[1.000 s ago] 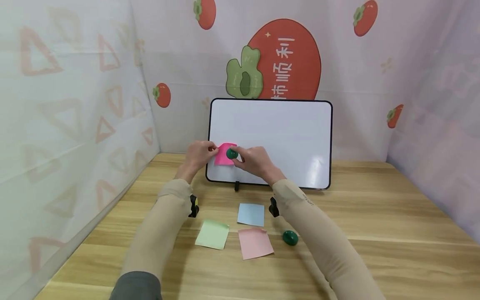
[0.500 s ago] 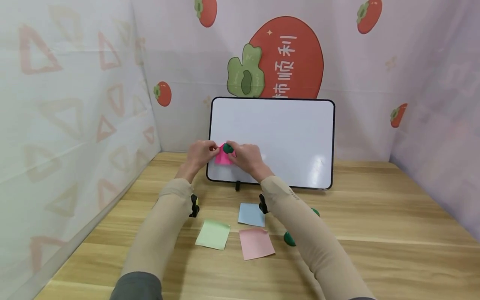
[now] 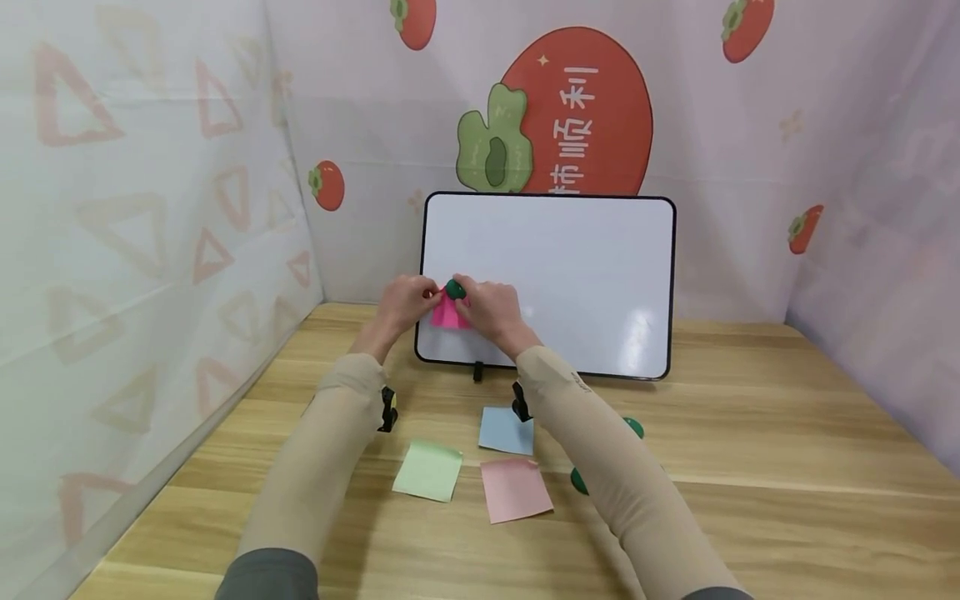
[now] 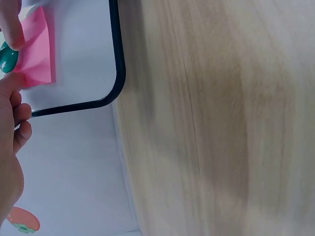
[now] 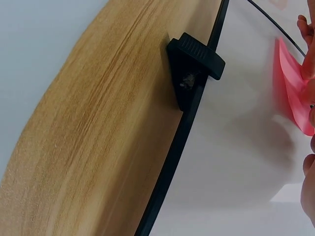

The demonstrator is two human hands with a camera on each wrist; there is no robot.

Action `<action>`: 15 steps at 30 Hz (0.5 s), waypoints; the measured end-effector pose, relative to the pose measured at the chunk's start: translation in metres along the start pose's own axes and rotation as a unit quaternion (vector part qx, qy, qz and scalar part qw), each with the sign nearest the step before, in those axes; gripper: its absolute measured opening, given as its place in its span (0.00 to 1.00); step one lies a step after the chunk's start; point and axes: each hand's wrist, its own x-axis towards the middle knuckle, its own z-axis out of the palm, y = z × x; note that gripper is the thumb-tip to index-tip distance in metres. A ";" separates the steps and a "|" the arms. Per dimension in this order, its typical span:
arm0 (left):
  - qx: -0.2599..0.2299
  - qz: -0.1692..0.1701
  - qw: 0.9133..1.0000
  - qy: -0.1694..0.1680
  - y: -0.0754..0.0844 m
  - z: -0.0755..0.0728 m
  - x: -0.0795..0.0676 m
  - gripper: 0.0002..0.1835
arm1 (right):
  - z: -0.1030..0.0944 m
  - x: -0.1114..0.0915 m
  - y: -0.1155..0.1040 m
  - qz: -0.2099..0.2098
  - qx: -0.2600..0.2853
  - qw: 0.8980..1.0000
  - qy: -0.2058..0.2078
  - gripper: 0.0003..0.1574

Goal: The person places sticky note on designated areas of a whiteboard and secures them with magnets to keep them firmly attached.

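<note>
A bright pink sticky note [image 3: 447, 317] lies against the lower left of a black-framed whiteboard [image 3: 573, 267]. With thumb and finger, my left hand [image 3: 403, 302] pinches the note's upper left corner. My right hand [image 3: 492, 310] holds a round dark green magnet [image 3: 454, 289] over the note's top edge. In the left wrist view the magnet [image 4: 8, 58] sits between the fingertips of both hands, on the pink sticky note [image 4: 39, 51]. The right wrist view shows the sticky note [image 5: 290, 88] bowed, its lower edge standing off the board. Whether the magnet touches the board is hidden.
On the wooden table lie a blue sticky note [image 3: 502, 429], a light green one [image 3: 429, 472] and a pale pink one [image 3: 517, 490]. Two green magnets [image 3: 633, 427] are partly behind my right forearm. A black foot [image 5: 189, 69] supports the whiteboard's lower edge.
My right hand has moved left and up with the magnet, from the note's right part to its top edge. My left hand keeps its pinch on the corner.
</note>
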 end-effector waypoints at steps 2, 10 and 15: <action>0.001 0.003 1.000 -0.006 -0.001 -0.002 0.001 0.07 | 0.000 0.001 0.000 0.004 -0.001 1.000 -0.001 0.26; 0.001 -0.006 1.000 -0.025 -0.003 -0.005 0.001 0.07 | 0.004 0.004 -0.001 0.026 -0.003 1.000 -0.009 0.26; -0.002 -0.017 0.999 -0.037 -0.002 -0.007 0.003 0.08 | 0.002 0.006 -0.002 0.039 0.001 0.999 -0.011 0.27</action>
